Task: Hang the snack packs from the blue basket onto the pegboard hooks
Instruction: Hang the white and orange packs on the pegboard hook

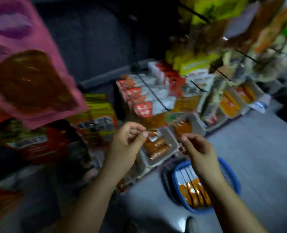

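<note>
Several packs left: orange snack packs [194, 194] upright in the blue basket [230, 179] on the floor, under the right forearm.
Done: many packs already on the hooks [156, 93] above.
Left hand [127, 140]: raised, thumb and forefinger pinching the corner of a clear pack [157, 145].
Right hand [198, 148]: raised beside it, fingers curled; grip on the pack unclear through blur.

The scene is dim and heavily motion-blurred. The pink snack pack [30, 64] at upper left smears most; pack lettering is unreadable. The grey floor [257, 157] catches the brightest light. Wide-angle distortion bends the hooks [154, 93] outward.
</note>
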